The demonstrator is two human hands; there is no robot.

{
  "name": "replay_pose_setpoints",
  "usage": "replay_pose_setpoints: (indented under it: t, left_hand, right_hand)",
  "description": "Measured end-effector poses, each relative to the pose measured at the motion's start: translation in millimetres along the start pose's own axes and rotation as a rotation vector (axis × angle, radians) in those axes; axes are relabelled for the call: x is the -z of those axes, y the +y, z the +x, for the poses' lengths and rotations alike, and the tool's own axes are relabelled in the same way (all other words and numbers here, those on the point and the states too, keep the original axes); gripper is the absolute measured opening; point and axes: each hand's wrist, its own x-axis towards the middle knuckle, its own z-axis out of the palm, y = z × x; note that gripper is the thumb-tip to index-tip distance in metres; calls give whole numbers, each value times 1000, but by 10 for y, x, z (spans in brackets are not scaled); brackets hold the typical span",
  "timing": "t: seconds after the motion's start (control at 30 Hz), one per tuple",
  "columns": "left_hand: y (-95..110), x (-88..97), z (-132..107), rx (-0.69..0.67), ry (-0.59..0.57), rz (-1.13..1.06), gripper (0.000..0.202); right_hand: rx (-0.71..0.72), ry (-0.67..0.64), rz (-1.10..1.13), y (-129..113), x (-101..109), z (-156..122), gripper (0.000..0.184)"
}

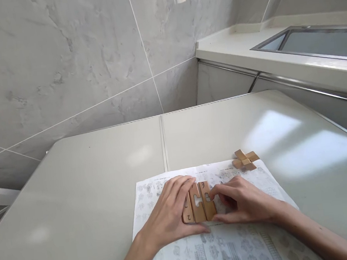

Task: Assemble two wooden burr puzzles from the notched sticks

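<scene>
Printed paper (166, 258) covers the near part of my glossy pale worktop (84, 198). On it, my arched, half-open left hand (170, 207) partly hides three notched wooden puzzle pieces (193, 205); my right hand (244, 201), thumb and forefinger parted, touches their right side. Beyond: a wooden cross (245, 160), white counter (229, 46), marbled wall tiles (58, 55).

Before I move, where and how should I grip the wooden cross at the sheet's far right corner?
Probably with your right hand, the nearer one, from the near side: pinch the near right prong of the wooden cross by opposite sides. It juts out from the middle, and the cross lies apart from the flat wooden pieces.
</scene>
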Motion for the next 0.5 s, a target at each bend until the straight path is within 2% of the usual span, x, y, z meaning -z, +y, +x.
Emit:
replay_pose_setpoints:
  t: [0.1, 0.17, 0.37, 0.5]
  left_hand:
    - [-80, 107, -56, 20, -12, 7, 116]
    - [-124, 158, -80, 13, -4, 25, 118]
    - [-178, 219, -102, -9, 25, 57, 113]
    - [-177, 206, -131, 140, 64, -73, 107]
  right_hand:
    - [81, -27, -83, -6, 1, -5, 46]
    - [121, -13, -122, -11, -3, -3, 50]
    - [140, 19, -155, -17, -20, -8, 46]
    - [40, -12, -58, -21, -32, -20, 34]
